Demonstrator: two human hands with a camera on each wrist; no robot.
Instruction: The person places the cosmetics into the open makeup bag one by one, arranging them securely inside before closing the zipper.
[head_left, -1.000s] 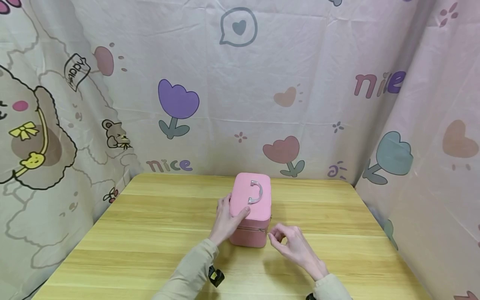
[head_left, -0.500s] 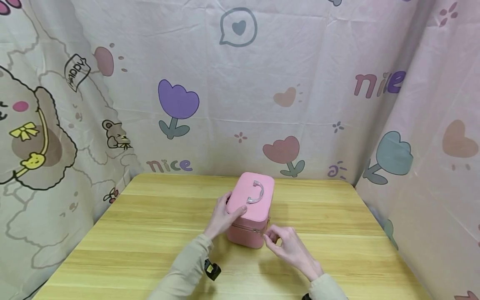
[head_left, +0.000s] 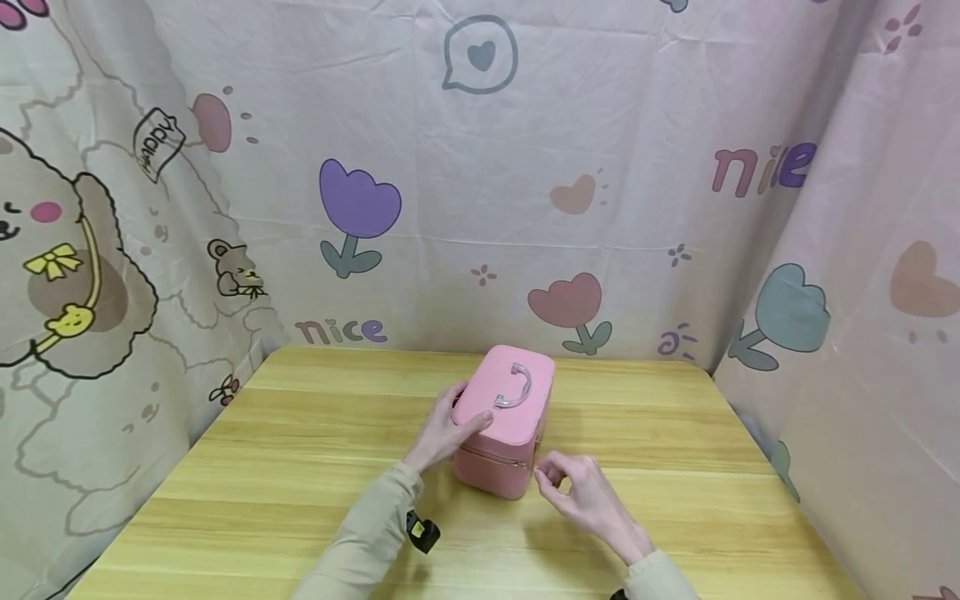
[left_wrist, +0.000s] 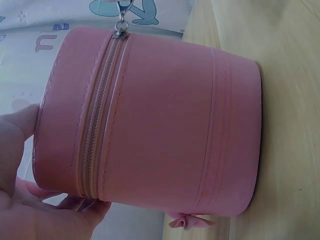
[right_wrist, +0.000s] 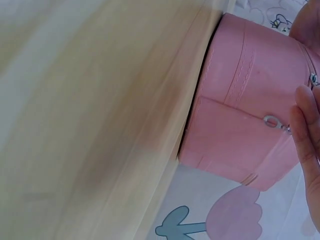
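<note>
A pink cosmetic case (head_left: 504,392) with a silver carrying handle (head_left: 517,387) on its lid stands on the wooden table, turned at an angle. My left hand (head_left: 442,429) holds its left side, thumb on top of the lid and fingers down the side. A zipper (left_wrist: 97,120) runs round the case below the lid and looks closed along the face in the left wrist view. At the front right corner, my right hand (head_left: 587,496) pinches the zipper pull (left_wrist: 121,25); its fingertips partly hide it. Another metal pull (right_wrist: 272,121) hangs on the case's right side.
The wooden table (head_left: 315,467) extends around the case on all sides. Behind it and at both sides hangs a printed curtain (head_left: 450,167). A small pink bow (left_wrist: 187,221) sticks out from the case's side in the left wrist view.
The case has turned clockwise, its far end swinging right. My left hand has shifted slightly left with it; my right hand stays at the front corner.
</note>
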